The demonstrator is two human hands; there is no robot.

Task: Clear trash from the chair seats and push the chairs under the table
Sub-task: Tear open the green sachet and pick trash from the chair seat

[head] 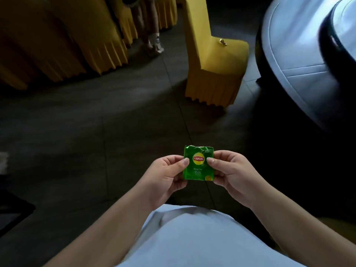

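Green Lipton wrapper (198, 163) held up over dark floor (77, 132), top edge torn. Left hand (165, 177) fingers pinched on its left edge, right hand (234, 175) fingers pinched on its right edge. Small print unreadable. Yellow-covered chair (213, 68) beyond, apart from table (296, 54), which is cut off at right. Small gold scrap (222, 42) on seat, too small to identify. More yellow chairs (57, 45) upper left, dim.

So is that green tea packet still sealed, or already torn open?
Torn open: the green tea packet has a ragged, uneven top edge. The left hand and right hand pinch its sides. Whether anything remains inside, cannot tell.
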